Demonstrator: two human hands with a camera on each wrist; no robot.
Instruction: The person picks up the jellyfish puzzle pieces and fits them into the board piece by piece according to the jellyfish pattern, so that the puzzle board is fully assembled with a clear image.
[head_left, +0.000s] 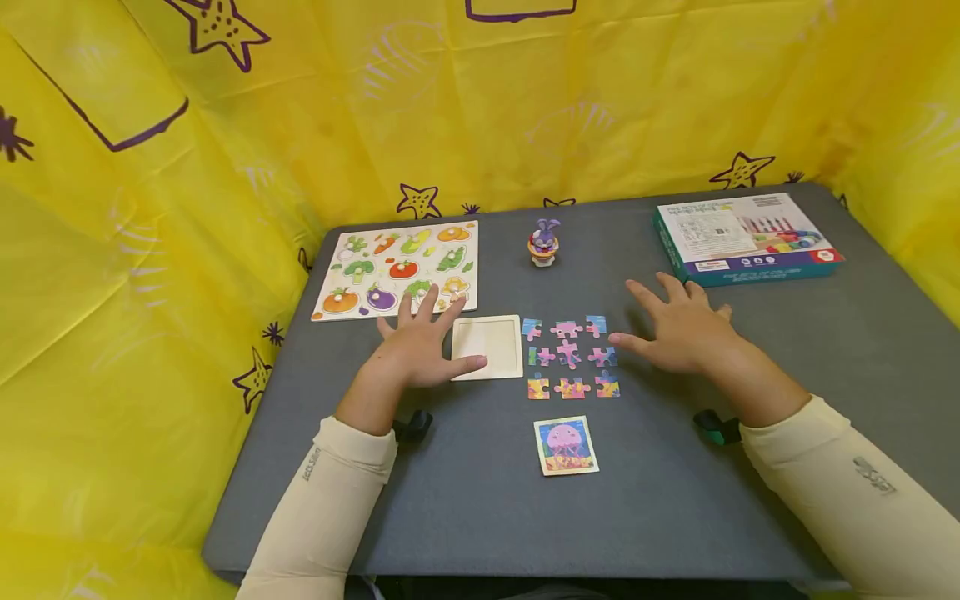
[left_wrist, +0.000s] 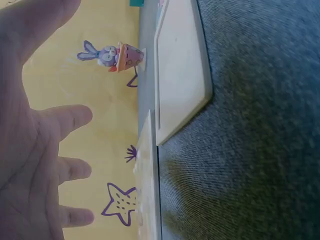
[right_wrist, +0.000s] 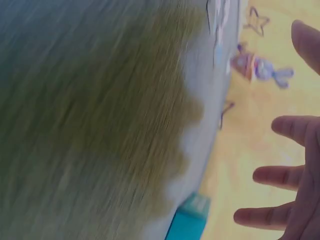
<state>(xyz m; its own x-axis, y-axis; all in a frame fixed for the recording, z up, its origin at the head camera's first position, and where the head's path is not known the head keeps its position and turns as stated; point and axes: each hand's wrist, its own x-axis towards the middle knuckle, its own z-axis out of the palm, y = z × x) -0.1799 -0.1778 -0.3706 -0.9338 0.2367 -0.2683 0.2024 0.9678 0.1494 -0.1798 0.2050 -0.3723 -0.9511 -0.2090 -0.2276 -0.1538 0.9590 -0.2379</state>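
Observation:
My left hand [head_left: 422, 350] hovers with fingers spread over the left part of a shallow wooden puzzle tray [head_left: 504, 377]. Over the table to the right, my right hand [head_left: 678, 329] is spread too, its thumb near the right column of jigsaw pieces. Several jigsaw pieces [head_left: 573, 388], pink, blue and yellow, lie apart in three rows right of the tray. Below them lies a square picture card [head_left: 567, 446] with a pink jellyfish. In the left wrist view the tray [left_wrist: 182, 65] stands beyond the outstretched fingers [left_wrist: 75, 169]. Neither hand holds anything.
A vegetable peg board [head_left: 405, 269] lies at the back left, partly behind the left fingertips. A purple rabbit figurine [head_left: 543, 243] stands at the back middle. At the back right is a boxed toy set [head_left: 750, 237]. Yellow cloth [head_left: 495, 125] hangs behind the grey table [head_left: 450, 517].

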